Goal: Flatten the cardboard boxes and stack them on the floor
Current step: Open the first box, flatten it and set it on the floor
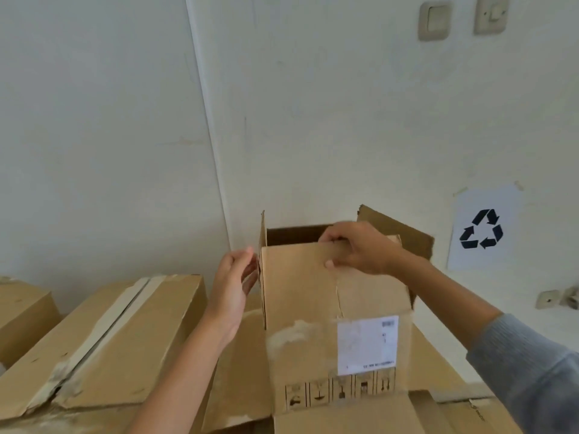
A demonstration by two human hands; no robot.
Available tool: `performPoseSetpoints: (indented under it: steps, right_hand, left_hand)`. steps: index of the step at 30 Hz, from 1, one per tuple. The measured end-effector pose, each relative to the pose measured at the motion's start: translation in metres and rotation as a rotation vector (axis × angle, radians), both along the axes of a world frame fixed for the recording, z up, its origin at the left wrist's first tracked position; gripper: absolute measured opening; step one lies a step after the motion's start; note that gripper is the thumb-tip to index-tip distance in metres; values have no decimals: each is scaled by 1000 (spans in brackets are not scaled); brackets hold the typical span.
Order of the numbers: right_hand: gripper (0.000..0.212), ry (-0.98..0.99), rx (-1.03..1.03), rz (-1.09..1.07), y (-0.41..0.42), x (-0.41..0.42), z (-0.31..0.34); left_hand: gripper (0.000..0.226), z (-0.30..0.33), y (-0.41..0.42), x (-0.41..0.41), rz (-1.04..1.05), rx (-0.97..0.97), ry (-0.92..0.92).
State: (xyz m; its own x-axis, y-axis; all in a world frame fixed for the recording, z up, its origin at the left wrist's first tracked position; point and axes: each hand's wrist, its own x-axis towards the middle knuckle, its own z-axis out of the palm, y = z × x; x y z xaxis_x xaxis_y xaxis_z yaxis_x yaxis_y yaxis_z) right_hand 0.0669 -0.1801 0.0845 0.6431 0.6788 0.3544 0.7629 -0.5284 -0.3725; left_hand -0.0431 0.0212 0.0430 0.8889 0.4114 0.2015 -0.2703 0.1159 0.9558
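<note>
An open brown cardboard box point(307, 324) stands upright in the centre, its flaps raised, with a white shipping label point(366, 344) and a row of handling symbols on its near side. My right hand point(357, 249) grips the top edge of the near flap, fingers curled over it. My left hand point(235, 283) is spread flat next to the left flap's edge, holding nothing; whether it touches the cardboard is unclear. A taped box point(106, 346) lies at the left, and another box point(22, 314) sits at the far left edge.
More cardboard point(451, 408) lies beneath and to the right of the open box. A white wall stands close behind, with a recycling-symbol sheet point(482, 228) at right, light switches point(435, 20) above and a socket point(548, 299) low down.
</note>
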Motion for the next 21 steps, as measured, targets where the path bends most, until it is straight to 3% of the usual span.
performPoseSetpoints:
  steps: [5,7,9,12,16,21]
  right_hand:
    - [32,-162,85,-70,3,-3,26]
    - [35,-166,138,-77,5,-2,31]
    - [38,-174,163,-67,6,-1,34]
    - [42,-231,198,-89,5,4,41]
    - [43,-283,320,-121,6,12,48]
    - [49,-335,535,-175,21,11,39]
  left_hand:
    - [72,-6,-21,-8,94,371,55]
    - [89,-7,-32,-6,131,385,43]
    - [93,-12,-35,2,149,379,-27]
    - [82,-10,-37,10,275,454,-106]
    - [37,23,-41,10,448,506,-301]
    - [12,42,-43,12,476,632,-453]
